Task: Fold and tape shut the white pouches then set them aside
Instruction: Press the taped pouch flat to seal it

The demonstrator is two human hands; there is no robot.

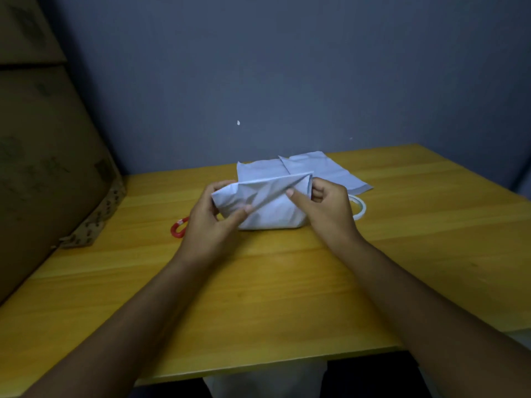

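Observation:
A bulging white pouch sits on the yellow wooden table, its top flap folded over. My left hand grips its left end, thumb on the flap's edge. My right hand holds the right end, with the index finger lying on the flap. Behind it lie flat white pouches against the far side. A roll of clear tape lies just right of my right hand, partly hidden by it.
A red-handled tool lies on the table left of my left hand, mostly hidden. Large cardboard boxes stand along the left edge. A dark blue wall closes the back. The table's front edge is near me.

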